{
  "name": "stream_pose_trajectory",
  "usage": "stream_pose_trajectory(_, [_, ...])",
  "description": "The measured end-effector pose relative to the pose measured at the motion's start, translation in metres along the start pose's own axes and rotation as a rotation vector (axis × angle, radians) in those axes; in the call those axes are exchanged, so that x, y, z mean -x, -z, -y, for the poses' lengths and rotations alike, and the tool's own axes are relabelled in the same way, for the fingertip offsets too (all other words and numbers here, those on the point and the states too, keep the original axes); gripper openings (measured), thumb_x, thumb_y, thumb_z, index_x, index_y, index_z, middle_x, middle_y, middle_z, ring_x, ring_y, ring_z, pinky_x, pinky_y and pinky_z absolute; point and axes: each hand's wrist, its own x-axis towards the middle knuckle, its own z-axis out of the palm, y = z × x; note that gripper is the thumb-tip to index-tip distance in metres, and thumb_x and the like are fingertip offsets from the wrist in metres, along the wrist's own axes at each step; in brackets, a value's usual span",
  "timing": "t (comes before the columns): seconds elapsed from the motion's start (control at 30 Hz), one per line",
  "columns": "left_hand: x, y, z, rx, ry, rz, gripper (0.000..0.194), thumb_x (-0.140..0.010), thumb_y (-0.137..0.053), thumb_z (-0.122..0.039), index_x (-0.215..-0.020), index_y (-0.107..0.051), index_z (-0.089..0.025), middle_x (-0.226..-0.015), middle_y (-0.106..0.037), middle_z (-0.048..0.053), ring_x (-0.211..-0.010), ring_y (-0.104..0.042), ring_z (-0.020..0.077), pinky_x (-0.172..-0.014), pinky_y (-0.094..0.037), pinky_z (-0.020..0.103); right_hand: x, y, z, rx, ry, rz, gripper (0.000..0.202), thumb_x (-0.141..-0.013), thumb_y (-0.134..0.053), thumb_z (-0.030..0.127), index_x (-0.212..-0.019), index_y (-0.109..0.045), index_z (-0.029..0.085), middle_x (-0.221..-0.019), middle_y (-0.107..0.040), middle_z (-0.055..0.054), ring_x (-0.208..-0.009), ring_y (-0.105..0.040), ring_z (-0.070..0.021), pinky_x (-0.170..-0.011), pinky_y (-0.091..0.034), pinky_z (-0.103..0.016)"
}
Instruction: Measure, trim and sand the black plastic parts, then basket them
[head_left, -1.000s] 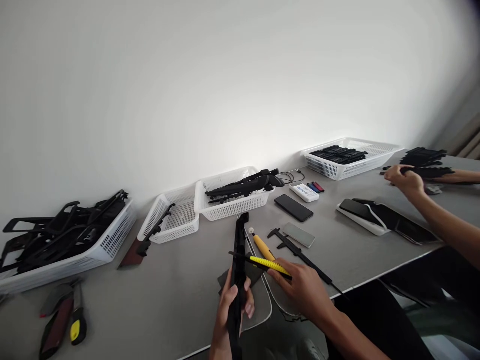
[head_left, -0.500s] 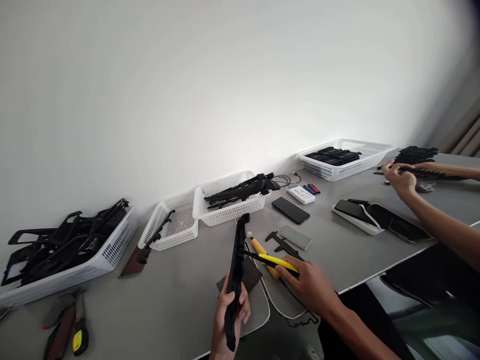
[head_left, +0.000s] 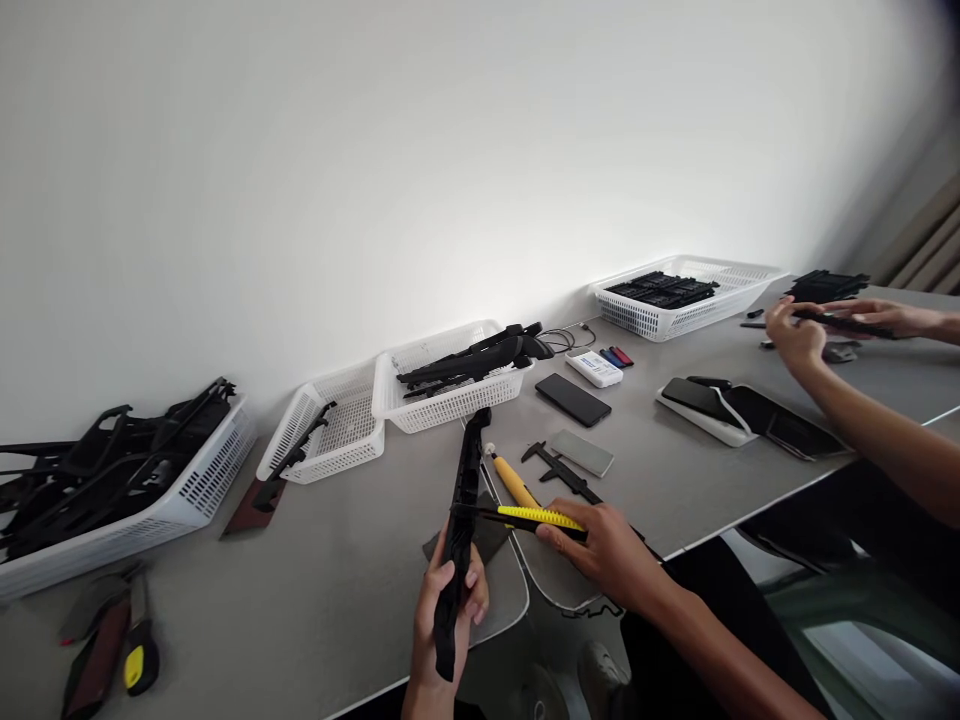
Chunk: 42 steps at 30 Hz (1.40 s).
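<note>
My left hand (head_left: 448,600) is closed around a long black plastic strip (head_left: 454,570), which stands nearly upright over the table's front edge. In my right hand (head_left: 611,550) is a yellow and black utility knife (head_left: 541,518), pointing left. Its dark tip meets the strip's side about midway up; the exact contact is too small to make out. Behind the knife lie a yellow-handled tool (head_left: 513,480) and a black caliper (head_left: 562,470). A dark cloth-like piece (head_left: 491,530) shows behind my left hand.
White baskets with black parts stand along the wall: a full one (head_left: 202,490), a small one (head_left: 352,455), a middle one (head_left: 420,415) and a far one (head_left: 652,322). A phone (head_left: 573,400) lies centrally. At right, a co-worker's hands (head_left: 799,330) hold a black part.
The knife tip has shifted down along the strip. The whole view has moved slightly, and the co-worker's hands have changed position on their part.
</note>
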Motion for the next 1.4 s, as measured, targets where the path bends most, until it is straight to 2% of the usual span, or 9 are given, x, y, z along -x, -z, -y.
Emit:
stream_pose_trajectory(0.13, [0.000,0.003,0.002,0.003,0.005,-0.016,0.059,-0.095,-0.068,-0.045,-0.147,-0.054,-0.021,-0.075,-0.051,-0.002,-0.054,-0.039,0.0092,-0.052,-0.036,0.024,-0.001,-0.001,-0.002,0.019,-0.070,-0.086,0.051,-0.105,-0.047,0.063,-0.096,-0.074,0.022,-0.079,-0.072,-0.004,-0.065,-0.060,-0.0195,-0.060,-0.036,-0.029])
stream_pose_trajectory(0.3, [-0.001,0.011,0.008,0.024,-0.018,-0.003,0.056,-0.098,-0.066,-0.047,-0.146,-0.055,-0.022,-0.078,-0.052,-0.002,-0.053,-0.041,0.0092,-0.052,-0.036,0.024,0.001,0.001,-0.009,-0.038,-0.042,0.047,0.049,-0.104,-0.050,0.065,-0.102,-0.075,0.022,-0.078,-0.071,-0.002,-0.063,-0.057,-0.0178,-0.057,-0.035,-0.027])
stream_pose_trajectory(0.43, [0.001,0.010,0.008,0.051,-0.034,-0.007,0.055,-0.098,-0.066,-0.046,-0.145,-0.057,-0.020,-0.077,-0.053,-0.001,-0.053,-0.041,0.0091,-0.052,-0.036,0.024,0.005,0.004,-0.013,-0.018,-0.063,-0.030,0.053,-0.103,-0.049,0.064,-0.101,-0.077,0.019,-0.077,-0.071,-0.004,-0.060,-0.056,-0.0176,-0.056,-0.038,-0.028])
stream_pose_trajectory(0.57, [0.002,0.005,0.005,0.053,-0.024,-0.021,0.056,-0.097,-0.067,-0.046,-0.145,-0.058,-0.019,-0.076,-0.053,-0.001,-0.053,-0.040,0.0092,-0.052,-0.036,0.024,0.007,0.007,-0.011,-0.049,-0.032,0.027,0.049,-0.102,-0.053,0.062,-0.103,-0.078,0.018,-0.079,-0.072,-0.005,-0.068,-0.062,-0.0199,-0.062,-0.044,-0.028])
stream_pose_trajectory(0.67, [0.001,0.007,0.005,0.054,-0.009,-0.004,0.055,-0.096,-0.068,-0.046,-0.145,-0.059,-0.021,-0.076,-0.052,-0.002,-0.053,-0.040,0.0091,-0.051,-0.036,0.023,0.005,0.008,-0.008,-0.061,-0.067,0.015,0.051,-0.102,-0.052,0.063,-0.103,-0.078,0.019,-0.081,-0.073,-0.005,-0.070,-0.063,-0.0206,-0.063,-0.046,-0.028])
stream_pose_trajectory(0.9, [0.000,0.012,0.007,0.051,-0.003,-0.007,0.050,-0.098,-0.066,-0.047,-0.142,-0.062,-0.023,-0.077,-0.052,-0.001,-0.052,-0.040,0.0085,-0.051,-0.038,0.023,-0.009,0.006,-0.005,-0.042,-0.002,0.091,0.047,-0.104,-0.051,0.060,-0.099,-0.076,0.021,-0.080,-0.073,-0.003,-0.068,-0.061,-0.0186,-0.063,-0.041,-0.028])
stream_pose_trajectory(1.07, [0.000,0.011,0.008,0.044,-0.014,-0.010,0.052,-0.098,-0.067,-0.048,-0.142,-0.061,-0.022,-0.076,-0.052,-0.001,-0.053,-0.042,0.0092,-0.052,-0.039,0.024,-0.018,0.002,-0.007,0.032,-0.043,0.011,0.050,-0.104,-0.048,0.063,-0.096,-0.073,0.021,-0.073,-0.068,-0.003,-0.061,-0.055,-0.0183,-0.059,-0.034,-0.029])
stream_pose_trajectory(1.2, [0.001,0.006,0.005,0.037,-0.016,-0.011,0.048,-0.097,-0.067,-0.049,-0.136,-0.063,-0.020,-0.074,-0.052,-0.002,-0.053,-0.040,0.0089,-0.052,-0.037,0.023,-0.018,0.001,-0.006,0.015,0.005,0.079,0.049,-0.104,-0.048,0.063,-0.094,-0.071,0.021,-0.075,-0.069,-0.002,-0.065,-0.057,-0.0188,-0.061,-0.033,-0.029])
stream_pose_trajectory(1.4, [0.000,-0.002,0.000,0.003,-0.014,-0.031,0.047,-0.096,-0.070,-0.050,-0.130,-0.064,-0.019,-0.073,-0.050,-0.003,-0.052,-0.038,0.0087,-0.051,-0.036,0.024,-0.019,0.003,-0.002,0.080,-0.091,-0.066,0.045,-0.104,-0.049,0.058,-0.089,-0.068,0.020,-0.075,-0.069,-0.003,-0.063,-0.057,-0.0196,-0.059,-0.030,-0.029])
